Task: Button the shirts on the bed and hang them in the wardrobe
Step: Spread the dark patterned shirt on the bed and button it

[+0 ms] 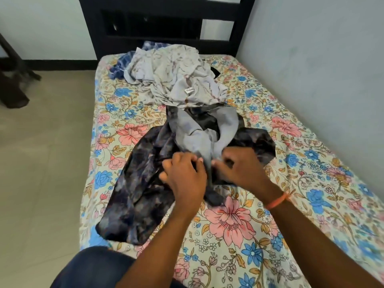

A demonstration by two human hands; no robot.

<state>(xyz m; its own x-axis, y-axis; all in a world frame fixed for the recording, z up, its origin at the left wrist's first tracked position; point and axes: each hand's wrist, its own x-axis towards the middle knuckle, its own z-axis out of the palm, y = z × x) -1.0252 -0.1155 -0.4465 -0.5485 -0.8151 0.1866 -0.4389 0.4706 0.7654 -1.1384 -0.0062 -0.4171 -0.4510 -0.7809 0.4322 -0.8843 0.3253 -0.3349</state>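
On the floral-print bed sheet (pixel 239 221), just beyond your knuckles, lies the dark navy satin shirt with a grey inner lining (pixel 145 173), spread open with its collar pointing away from you toward the black slatted headboard (pixel 166 23). Your left hand (pixel 182 175) and right hand (pixel 239 165) sit close together over the shirt's front edge, each with fingers curled and pinching the cloth on its own side of the placket; motion blur hides whether a button is between the fingertips. The slippery, crumpled fabric could slide out of either pinch, or a button could be matched to the wrong hole, leaving the front skewed, a likely fault while the two edges lie bunched, not flat. Both forearms reach forward and converge, wrists bent slightly down, an orange thread band (pixel 277 201) on the right wrist. Farther from your hands, a pale grey marbled shirt (pixel 176 75) is heaped over a blue-and-white tie-dye shirt (pixel 122 64), both untouched. No wardrobe is visible, so hanging appears well off.
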